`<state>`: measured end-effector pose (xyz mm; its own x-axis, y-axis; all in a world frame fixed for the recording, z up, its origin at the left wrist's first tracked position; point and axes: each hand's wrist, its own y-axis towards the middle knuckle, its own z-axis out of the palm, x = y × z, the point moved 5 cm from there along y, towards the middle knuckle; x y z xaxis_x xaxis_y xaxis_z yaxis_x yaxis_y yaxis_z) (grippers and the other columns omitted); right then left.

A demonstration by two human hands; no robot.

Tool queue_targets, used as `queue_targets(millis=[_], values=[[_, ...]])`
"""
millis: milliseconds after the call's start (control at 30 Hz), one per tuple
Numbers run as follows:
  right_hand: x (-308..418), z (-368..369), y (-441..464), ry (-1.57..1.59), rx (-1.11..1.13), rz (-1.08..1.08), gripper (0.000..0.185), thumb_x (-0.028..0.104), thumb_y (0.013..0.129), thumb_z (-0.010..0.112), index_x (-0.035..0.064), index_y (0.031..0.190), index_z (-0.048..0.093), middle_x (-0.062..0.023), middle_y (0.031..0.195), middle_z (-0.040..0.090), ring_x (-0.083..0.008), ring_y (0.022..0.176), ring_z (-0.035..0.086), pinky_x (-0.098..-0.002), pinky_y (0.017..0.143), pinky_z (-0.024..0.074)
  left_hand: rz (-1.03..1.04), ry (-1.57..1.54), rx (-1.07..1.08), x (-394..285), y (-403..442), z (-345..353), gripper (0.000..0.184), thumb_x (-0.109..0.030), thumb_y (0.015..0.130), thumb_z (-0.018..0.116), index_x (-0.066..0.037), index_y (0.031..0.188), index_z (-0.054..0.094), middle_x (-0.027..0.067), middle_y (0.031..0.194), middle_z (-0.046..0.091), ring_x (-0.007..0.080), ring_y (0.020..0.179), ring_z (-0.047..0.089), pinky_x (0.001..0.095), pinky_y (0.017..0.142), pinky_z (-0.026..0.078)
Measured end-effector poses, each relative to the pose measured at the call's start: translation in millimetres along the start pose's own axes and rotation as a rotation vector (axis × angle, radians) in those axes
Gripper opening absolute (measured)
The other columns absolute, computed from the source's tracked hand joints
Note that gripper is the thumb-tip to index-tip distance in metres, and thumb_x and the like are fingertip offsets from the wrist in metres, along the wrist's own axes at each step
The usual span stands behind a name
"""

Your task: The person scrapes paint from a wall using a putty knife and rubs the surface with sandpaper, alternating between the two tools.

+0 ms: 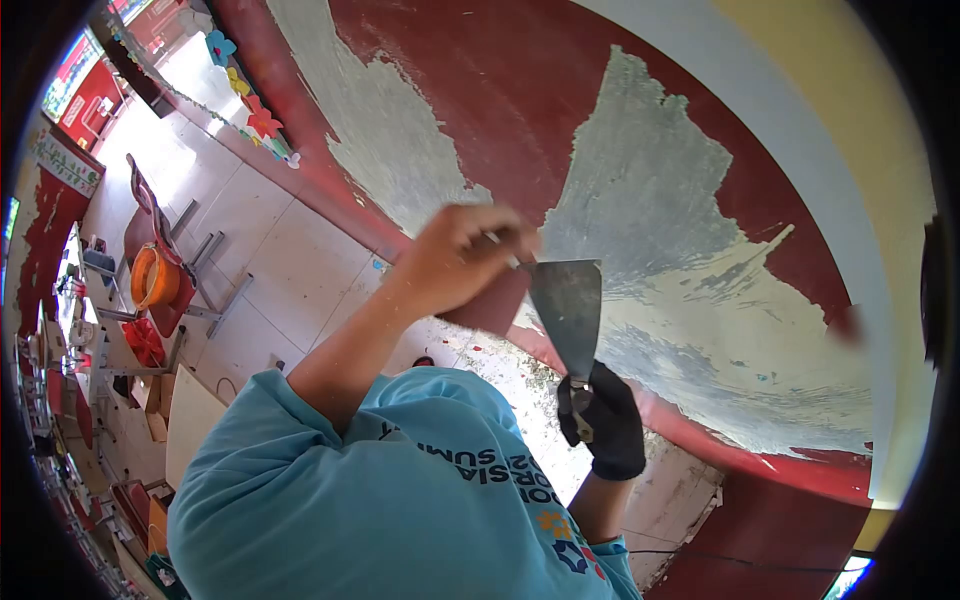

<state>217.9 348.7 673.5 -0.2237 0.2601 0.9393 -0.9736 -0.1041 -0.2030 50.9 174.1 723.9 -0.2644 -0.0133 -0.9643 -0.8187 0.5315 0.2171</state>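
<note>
My bare left hand (465,255), slightly blurred, is closed at the upper corner of the scraper's blade. From its fingers hangs a flat dark red piece (492,305), which looks like peeled paint. My right hand (605,420), in a black glove, grips the handle of a wide metal scraper (570,305), blade pointing up and away from me. Beyond both hands is a dark red wall (500,80). Its paint is stripped in large ragged areas, showing a grey-white patch (650,160).
Paint flakes (540,385) litter the tiled floor (290,250) along the wall's foot. At left stand a chair (155,220) with an orange round container (155,275) and a cluttered table (80,330). Paper flowers (262,118) decorate the wall's far edge. A cable (740,562) runs at lower right.
</note>
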Motion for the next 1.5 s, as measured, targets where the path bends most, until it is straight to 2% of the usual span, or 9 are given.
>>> queue_targets(millis=[300, 400, 533, 567, 633, 767, 867, 1233, 1500], values=[[43.7, -50.7, 20.1, -0.351, -0.330, -0.068, 0.008, 0.006, 0.085, 0.056, 0.0001, 0.090, 0.056, -0.0023, 0.066, 0.053, -0.0072, 0.051, 0.049, -0.0211, 0.045, 0.0387, -0.091, 0.051, -0.221, 0.0, -9.8, 6.0, 0.025, -0.022, 0.094, 0.052, -0.001, 0.091, 0.064, 0.0066, 0.077, 0.063, 0.0085, 0.074, 0.057, 0.0220, 0.067, 0.044], [37.3, -49.2, 12.5, -0.356, 0.033, -0.019, 0.023, 0.004, 0.083, 0.059, -0.0007, 0.106, 0.058, -0.0022, 0.070, 0.055, -0.0075, 0.054, 0.052, -0.0211, 0.047, 0.0415, -0.198, 0.106, -0.331, 12.1, -18.1, -5.3, 0.023, -0.021, 0.093, 0.054, -0.001, 0.091, 0.064, 0.0046, 0.075, 0.060, 0.0085, 0.071, 0.055, 0.0219, 0.066, 0.044], [52.2, -72.3, 23.1, -0.800, -0.192, -0.132, 0.035, 0.005, 0.079, 0.064, -0.0005, 0.113, 0.057, -0.0068, 0.076, 0.059, -0.0116, 0.061, 0.056, -0.0256, 0.059, 0.0474, -0.297, 0.040, -0.386, 11.1, -27.0, -8.3, 0.023, -0.021, 0.093, 0.054, 0.000, 0.093, 0.064, 0.0037, 0.075, 0.058, 0.0077, 0.075, 0.053, 0.0218, 0.068, 0.043], [50.5, -71.9, 13.8, -0.737, -0.035, 0.218, 0.038, 0.008, 0.078, 0.065, 0.0000, 0.114, 0.057, -0.0115, 0.086, 0.063, -0.0187, 0.073, 0.061, -0.0296, 0.071, 0.0487, -0.295, 0.044, -0.393, 12.5, -27.8, -9.7, 0.023, -0.021, 0.093, 0.054, 0.000, 0.093, 0.064, 0.0037, 0.075, 0.058, 0.0077, 0.075, 0.053, 0.0218, 0.068, 0.043], [64.6, -57.7, 21.1, -1.036, 0.029, -0.427, 0.028, -0.002, 0.079, 0.058, -0.0012, 0.107, 0.057, -0.0044, 0.072, 0.057, -0.0085, 0.055, 0.051, -0.0234, 0.050, 0.0419, -0.281, 0.124, -0.380, 15.5, -31.9, -9.6, 0.025, -0.022, 0.094, 0.053, 0.001, 0.093, 0.062, 0.0033, 0.075, 0.057, 0.0084, 0.076, 0.053, 0.0226, 0.072, 0.042], [48.4, -74.6, 19.3, -0.811, 0.013, -0.009, 0.040, 0.008, 0.076, 0.066, 0.0034, 0.116, 0.058, -0.0156, 0.097, 0.064, -0.0266, 0.090, 0.062, -0.0310, 0.079, 0.0468, -0.267, 0.146, -0.403, 24.3, -33.9, -11.2, 0.027, -0.026, 0.093, 0.052, -0.002, 0.091, 0.065, 0.0031, 0.072, 0.061, 0.0063, 0.064, 0.054, 0.0212, 0.057, 0.042], [59.7, -77.6, 27.5, -0.820, -0.367, -0.099, 0.042, 0.010, 0.074, 0.069, 0.0029, 0.114, 0.058, -0.0150, 0.093, 0.063, -0.0284, 0.086, 0.062, -0.0323, 0.078, 0.0471, -0.266, 0.015, -0.381, 31.8, -33.6, -9.7, 0.027, -0.025, 0.094, 0.052, -0.002, 0.093, 0.065, 0.0040, 0.074, 0.062, 0.0070, 0.063, 0.054, 0.0220, 0.059, 0.044], [51.4, -51.8, 13.4, -0.682, -0.384, -0.013, 0.029, 0.004, 0.080, 0.062, -0.0023, 0.107, 0.056, -0.0085, 0.077, 0.059, -0.0139, 0.063, 0.057, -0.0255, 0.057, 0.0459, -0.206, -0.409, 0.165, 56.6, -3.5, 74.1, 0.041, -0.040, 0.092, 0.052, 0.000, 0.102, 0.061, 0.0079, 0.092, 0.066, 0.0160, 0.090, 0.058, 0.0301, 0.083, 0.043], [60.4, -30.2, 13.9, -0.633, -0.550, -0.027, 0.029, -0.001, 0.084, 0.054, 0.0004, 0.112, 0.053, -0.0032, 0.076, 0.055, -0.0068, 0.056, 0.050, -0.0202, 0.049, 0.0413, -0.558, -0.942, 0.202, 48.5, 27.3, 106.2, 0.052, -0.056, 0.087, 0.052, -0.007, 0.099, 0.059, 0.0063, 0.092, 0.063, 0.0084, 0.071, 0.059, 0.0212, 0.058, 0.051]])
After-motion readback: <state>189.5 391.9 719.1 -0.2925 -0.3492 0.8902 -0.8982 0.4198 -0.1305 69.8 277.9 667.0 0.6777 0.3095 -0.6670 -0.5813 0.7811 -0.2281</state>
